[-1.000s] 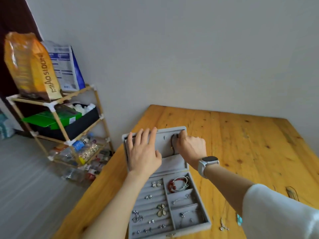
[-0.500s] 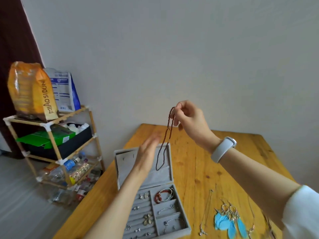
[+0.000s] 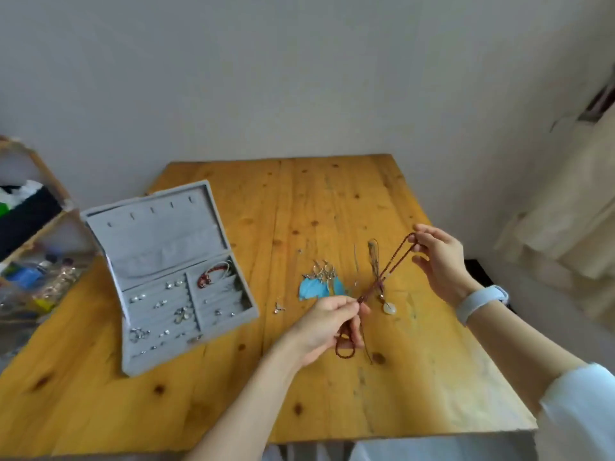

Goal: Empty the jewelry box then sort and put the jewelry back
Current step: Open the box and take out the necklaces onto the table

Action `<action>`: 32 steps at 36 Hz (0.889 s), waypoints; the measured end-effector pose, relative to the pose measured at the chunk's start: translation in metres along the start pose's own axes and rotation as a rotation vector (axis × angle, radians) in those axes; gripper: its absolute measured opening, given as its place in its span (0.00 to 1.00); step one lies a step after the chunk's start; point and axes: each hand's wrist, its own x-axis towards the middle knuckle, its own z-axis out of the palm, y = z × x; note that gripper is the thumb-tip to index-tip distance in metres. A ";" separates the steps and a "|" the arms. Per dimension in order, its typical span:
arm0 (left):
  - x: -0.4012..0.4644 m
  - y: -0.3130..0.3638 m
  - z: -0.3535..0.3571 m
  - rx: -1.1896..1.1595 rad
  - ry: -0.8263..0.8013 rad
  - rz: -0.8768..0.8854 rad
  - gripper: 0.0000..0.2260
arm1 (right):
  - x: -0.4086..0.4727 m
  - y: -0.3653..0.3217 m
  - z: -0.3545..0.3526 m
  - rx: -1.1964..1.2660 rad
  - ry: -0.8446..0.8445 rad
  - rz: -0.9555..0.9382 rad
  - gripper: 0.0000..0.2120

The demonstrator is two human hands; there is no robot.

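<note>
Head view, both hands [image 3: 327, 322] pinching necklace [image 3: 387, 272] taut

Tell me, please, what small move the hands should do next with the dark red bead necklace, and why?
Probably lower the bead necklace onto bare table near the blue feather earrings. Both the left hand and right hand hold it stretched above the table, and the open jewelry box still holds many pieces.

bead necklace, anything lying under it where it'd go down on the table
Yes. The bead necklace, stretched between the left hand and right hand, hangs over a pendant necklace on the table; blue feather earrings lie just left.
</note>
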 end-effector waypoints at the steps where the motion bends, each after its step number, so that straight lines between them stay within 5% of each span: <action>1: 0.004 -0.007 0.011 0.023 0.003 -0.028 0.09 | 0.001 0.011 -0.017 -0.018 0.025 0.023 0.09; 5: 0.020 -0.030 0.053 0.150 0.118 -0.076 0.10 | 0.011 0.038 -0.066 -0.195 0.089 0.047 0.09; 12: 0.053 -0.053 0.095 0.579 0.318 0.093 0.15 | 0.048 0.054 -0.084 -0.520 0.039 -0.042 0.06; 25: 0.092 -0.052 0.102 1.277 0.334 0.464 0.20 | 0.123 0.055 -0.050 -0.825 -0.133 -0.178 0.11; 32: 0.105 -0.063 0.089 1.430 0.430 0.565 0.20 | 0.130 0.059 -0.050 -0.973 -0.177 -0.313 0.13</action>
